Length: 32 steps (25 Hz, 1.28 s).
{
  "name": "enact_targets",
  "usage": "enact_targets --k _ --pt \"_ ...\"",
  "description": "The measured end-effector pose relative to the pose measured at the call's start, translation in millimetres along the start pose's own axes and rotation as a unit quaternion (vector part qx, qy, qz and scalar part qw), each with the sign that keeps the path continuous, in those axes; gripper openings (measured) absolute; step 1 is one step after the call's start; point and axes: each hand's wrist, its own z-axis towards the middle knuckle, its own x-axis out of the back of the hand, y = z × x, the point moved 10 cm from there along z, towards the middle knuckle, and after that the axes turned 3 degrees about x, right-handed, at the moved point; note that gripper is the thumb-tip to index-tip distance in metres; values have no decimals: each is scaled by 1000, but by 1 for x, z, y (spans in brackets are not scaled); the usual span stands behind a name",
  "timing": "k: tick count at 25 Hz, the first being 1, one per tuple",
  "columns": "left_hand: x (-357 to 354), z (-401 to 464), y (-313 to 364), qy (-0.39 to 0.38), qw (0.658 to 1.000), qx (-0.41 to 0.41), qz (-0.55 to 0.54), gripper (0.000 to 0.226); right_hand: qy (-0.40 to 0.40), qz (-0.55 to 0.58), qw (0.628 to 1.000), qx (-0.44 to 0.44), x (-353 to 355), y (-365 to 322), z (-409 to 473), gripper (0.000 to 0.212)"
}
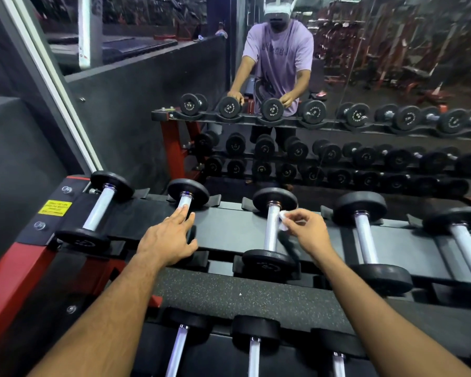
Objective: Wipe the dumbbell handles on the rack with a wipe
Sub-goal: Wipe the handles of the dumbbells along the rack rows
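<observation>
1. Small white wipe (283,221) pinched in the right hand (306,232), pressed on the far part of the third handle (272,229), near the middle of the view on the top shelf of the rack (229,221).
2. Left hand (169,238) at 9 o'clock from the wipe, fingers straight and a little apart, tips resting on the second handle (185,203), gripping nothing.
3. Could slip: tiny wipe, held only by fingertips, easy to drop between the weights.
4. Could miss spots: underside of the bar not reached unless the wipe goes all the way round.
5. Could roll: the weight under the left fingers may turn if pushed hard.
6. Hidden: near half of the second handle and its front weight, covered by the left hand.
7. Cut off: weights at 3 o'clock and the lower row at 6 o'clock run out of view.
8. Hard to tell: wet or dry wipe, clean or dirty handles; mirror (337,77) at 12 o'clock too dim for more.
</observation>
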Motion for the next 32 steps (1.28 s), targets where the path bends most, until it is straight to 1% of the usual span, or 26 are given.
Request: enact_targets --k 1,2,5,8,10,11,13,15,17,18,20,23,25,26,27,29,31,32 --pt "0 0 1 -1 1000 -1 -2 73 29 8 999 -14 0 1 3 6" --pt "0 0 1 0 1000 -1 -3 72 42 13 999 -19 -3 0 6 10" --pt "3 -1 2 1 1000 1 2 72 48 33 998 -28 -14 -1 10 14" --pt "2 -2 3 3 1000 1 -1 71 38 65 995 -60 -14 9 8 12" --pt "1 -1 2 5 1000 1 -2 71 -12 129 987 -95 -22 14 -8 9" --pt "1 -1 2 7 1000 1 -1 71 -45 142 983 -110 -27 18 -20 9" --pt "0 0 2 13 1000 0 3 72 -111 115 979 -129 -34 24 -44 9" --pt "0 0 2 15 1000 0 1 73 -139 76 978 -135 -37 29 -53 9" --pt "0 0 3 13 1000 3 -3 73 -125 54 982 -134 -35 26 -45 11" --pt "1 0 3 15 1000 4 -1 74 -110 61 983 -135 -34 24 -38 12" --pt "2 0 4 14 1000 2 2 74 -67 90 985 -134 -33 20 -19 12" --pt "2 -1 6 6 1000 5 -1 73 -4 93 988 -121 -29 18 9 12" --pt "3 -1 4 9 1000 5 0 72 17 81 989 -120 -27 16 14 10" --pt "4 -1 3 10 1000 4 2 71 14 77 990 -119 -27 16 11 11" --pt "3 -1 2 10 1000 4 3 71 -4 77 990 -115 -28 16 5 12" --pt "-1 -2 -1 5 1000 6 1 72 -91 69 987 -113 -34 19 -16 14" --pt "-1 -2 -1 -1 1000 5 6 76 -181 16 978 -97 -34 19 -34 16" --pt "-1 -2 -2 -3 1000 3 11 79 -194 -32 978 -71 -28 14 -34 15"
